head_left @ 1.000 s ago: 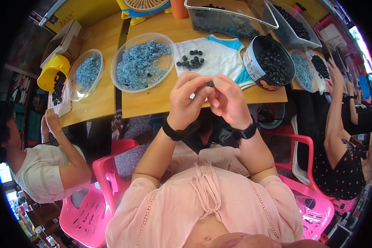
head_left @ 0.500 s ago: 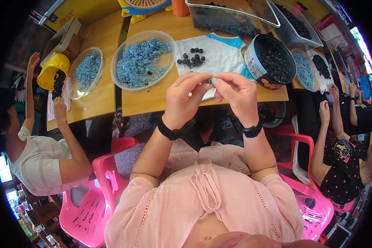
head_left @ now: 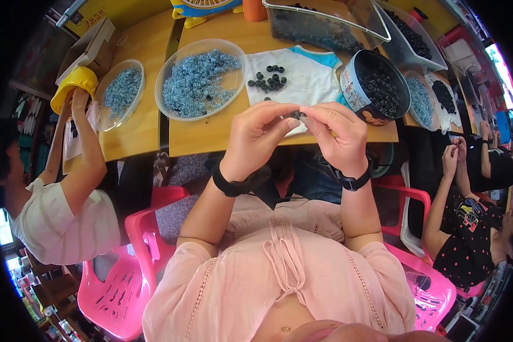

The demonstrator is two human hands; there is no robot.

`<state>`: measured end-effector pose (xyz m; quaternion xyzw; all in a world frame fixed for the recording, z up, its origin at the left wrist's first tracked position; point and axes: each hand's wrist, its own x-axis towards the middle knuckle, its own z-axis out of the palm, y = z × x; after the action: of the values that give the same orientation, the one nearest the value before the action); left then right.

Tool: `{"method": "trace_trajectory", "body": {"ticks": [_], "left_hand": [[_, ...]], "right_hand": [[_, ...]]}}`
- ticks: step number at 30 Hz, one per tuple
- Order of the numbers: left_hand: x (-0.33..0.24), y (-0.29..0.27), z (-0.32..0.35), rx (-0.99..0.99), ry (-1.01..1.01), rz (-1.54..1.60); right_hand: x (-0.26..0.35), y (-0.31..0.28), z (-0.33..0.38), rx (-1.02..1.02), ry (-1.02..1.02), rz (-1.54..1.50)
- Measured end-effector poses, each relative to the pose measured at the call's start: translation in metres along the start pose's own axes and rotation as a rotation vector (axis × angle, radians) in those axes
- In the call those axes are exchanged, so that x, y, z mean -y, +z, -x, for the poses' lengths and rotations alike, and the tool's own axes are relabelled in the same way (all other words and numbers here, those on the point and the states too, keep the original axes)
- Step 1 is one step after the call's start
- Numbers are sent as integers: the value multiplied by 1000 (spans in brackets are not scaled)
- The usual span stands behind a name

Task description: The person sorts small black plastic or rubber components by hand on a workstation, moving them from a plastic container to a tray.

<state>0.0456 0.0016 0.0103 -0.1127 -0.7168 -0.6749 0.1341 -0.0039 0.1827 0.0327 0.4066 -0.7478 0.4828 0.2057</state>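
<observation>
My left hand (head_left: pixel 255 135) and my right hand (head_left: pixel 341 137) meet over the near edge of the table, thumbs and forefingers pinched together. Between the fingertips shows a small dark round piece (head_left: pixel 297 115), mostly covered by them; any second part there is too small to make out. Just beyond lies a white cloth with blue trim (head_left: pixel 310 74), carrying a loose group of small black cylindrical pieces (head_left: pixel 276 82). To its left stands a round clear tray (head_left: pixel 160 94) of pale blue translucent pieces (head_left: pixel 194 82). A round tub (head_left: pixel 354 94) of black pieces stands right.
Clear plastic bins (head_left: pixel 319 28) with black pieces stand at the back, near a blue and yellow fan (head_left: pixel 205 7). At left, a co-worker's hands (head_left: pixel 77 100) reach into a yellow container (head_left: pixel 68 85). Another co-worker (head_left: pixel 467 222) sits at right; pink chairs (head_left: pixel 117 296) flank me.
My hands have shifted slightly right in the picture, and the dark piece shows more between my fingertips. The left co-worker's hands have come together at the yellow container, now tipped more upright.
</observation>
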Motion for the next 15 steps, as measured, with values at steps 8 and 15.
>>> {"method": "trace_trajectory", "body": {"ticks": [8,15], "left_hand": [[-3,8,2,-112,195,-228],[-2,4,5,-55,158,-159]], "right_hand": [[13,-4,3,-4,108,-32],[13,0,4,-29,80,-61]]}}
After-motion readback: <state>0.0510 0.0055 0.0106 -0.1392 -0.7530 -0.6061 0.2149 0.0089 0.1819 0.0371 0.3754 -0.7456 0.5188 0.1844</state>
